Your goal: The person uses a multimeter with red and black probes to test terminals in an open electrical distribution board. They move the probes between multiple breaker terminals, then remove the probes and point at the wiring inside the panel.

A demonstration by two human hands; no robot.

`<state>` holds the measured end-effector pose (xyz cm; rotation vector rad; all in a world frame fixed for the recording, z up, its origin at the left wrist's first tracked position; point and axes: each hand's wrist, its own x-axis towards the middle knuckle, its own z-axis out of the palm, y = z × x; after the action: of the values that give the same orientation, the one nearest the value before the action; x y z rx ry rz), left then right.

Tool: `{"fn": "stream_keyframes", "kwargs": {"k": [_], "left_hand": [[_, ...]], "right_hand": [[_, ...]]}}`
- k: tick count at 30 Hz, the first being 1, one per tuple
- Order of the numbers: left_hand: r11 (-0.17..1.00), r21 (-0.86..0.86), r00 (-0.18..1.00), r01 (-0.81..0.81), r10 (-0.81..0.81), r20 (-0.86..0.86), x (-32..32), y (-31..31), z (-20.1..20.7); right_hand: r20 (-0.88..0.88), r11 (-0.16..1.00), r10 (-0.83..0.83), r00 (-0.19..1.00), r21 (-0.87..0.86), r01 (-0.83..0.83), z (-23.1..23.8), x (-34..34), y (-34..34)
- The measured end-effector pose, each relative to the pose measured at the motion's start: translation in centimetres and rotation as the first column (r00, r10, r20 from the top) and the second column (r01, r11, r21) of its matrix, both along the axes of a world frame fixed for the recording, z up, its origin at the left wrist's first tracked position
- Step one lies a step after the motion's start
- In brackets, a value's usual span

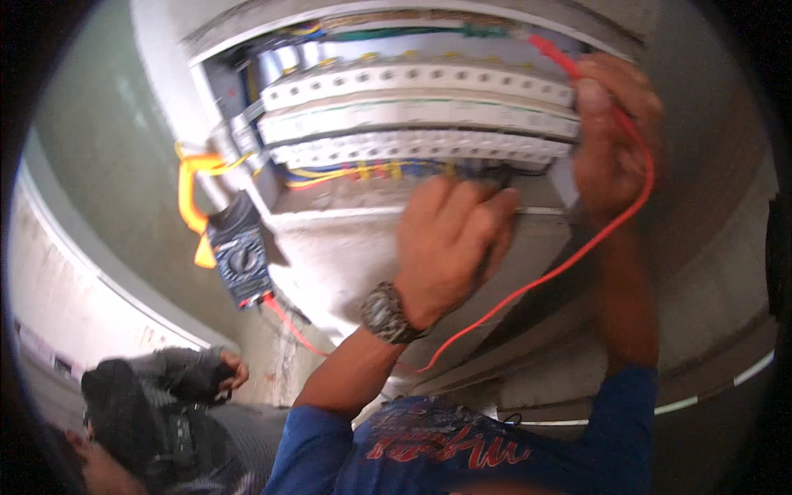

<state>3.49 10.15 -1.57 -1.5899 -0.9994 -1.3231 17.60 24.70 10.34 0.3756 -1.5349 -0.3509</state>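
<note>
An open electrical panel holds a long row of white circuit breakers [412,111]. My right hand [615,136] is closed around a red test probe [554,54] at the panel's upper right corner, its tip close to the green wires [487,31]. The red lead runs down from that hand in a long curve. My left hand [454,239], below a patterned wristwatch [384,313], is closed at the breakers' lower edge. A dark piece [500,178], apparently the black test probe, shows at its fingertips, blurred. Where its tip touches is hidden.
A clamp meter [241,252] with a yellow-orange jaw hangs at the panel's left side, a red lead plugged into its bottom. Blue, yellow and red wires [346,173] run under the breakers. Another person in dark clothing [165,412] is at the lower left.
</note>
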Motion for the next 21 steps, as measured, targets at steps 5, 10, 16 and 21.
{"fn": "stream_keyframes", "kwargs": {"k": [5, 10, 16, 21], "left_hand": [[0.999, 0.044, 1.000, 0.010, -0.009, -0.019, 0.7, 0.3, 0.6], [0.999, 0.045, 0.999, 0.012, -0.011, -0.030, 1.2, 0.8, 1.0], [0.999, 0.032, 0.998, 0.007, -0.005, -0.065, 1.0, 1.1, 0.8], [0.998, 0.023, 0.996, 0.052, -0.050, -0.073, 0.9, 1.3, 0.7]], "right_hand": [[0.115, 0.974, 0.061, 0.992, -0.226, -0.033, 0.4, 0.9, 0.3], [0.074, 0.944, 0.073, 0.995, -0.327, -0.045, -0.5, 0.7, 1.0], [0.089, 0.927, 0.066, 0.994, -0.374, -0.028, -0.8, 0.1, 0.9], [0.044, 0.952, -0.054, 0.998, -0.298, 0.065, -0.4, 0.9, -0.1]]}}
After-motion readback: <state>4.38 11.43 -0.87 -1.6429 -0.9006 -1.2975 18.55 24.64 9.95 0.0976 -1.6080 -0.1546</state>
